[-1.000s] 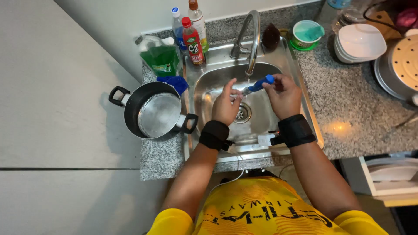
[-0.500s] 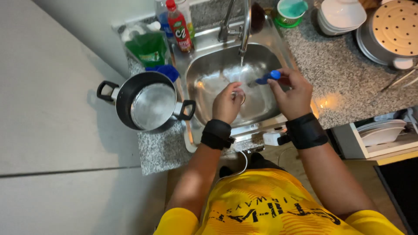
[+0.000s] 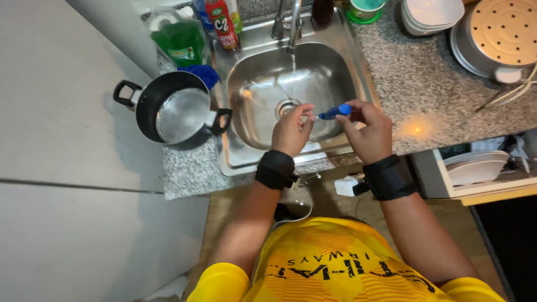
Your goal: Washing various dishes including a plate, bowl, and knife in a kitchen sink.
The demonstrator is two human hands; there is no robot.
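Over the steel sink, my right hand grips the blue handle of a small utensil. Its metal end points left into the fingers of my left hand, which pinch around it; the tip is hidden by those fingers. Both hands hover above the sink's front part, just below the drain. A thin stream of water falls from the tap behind my hands. Black wristbands sit on both wrists.
A black pot with shiny inside stands on the granite counter left of the sink, a blue cloth behind it. Green soap bottle and red-labelled bottle stand at the back left. White bowls and a perforated metal tray lie right.
The view has tilted so the sink sits higher in frame. My hands stay together on the blue-handled utensil, drawn slightly toward the sink's front edge.
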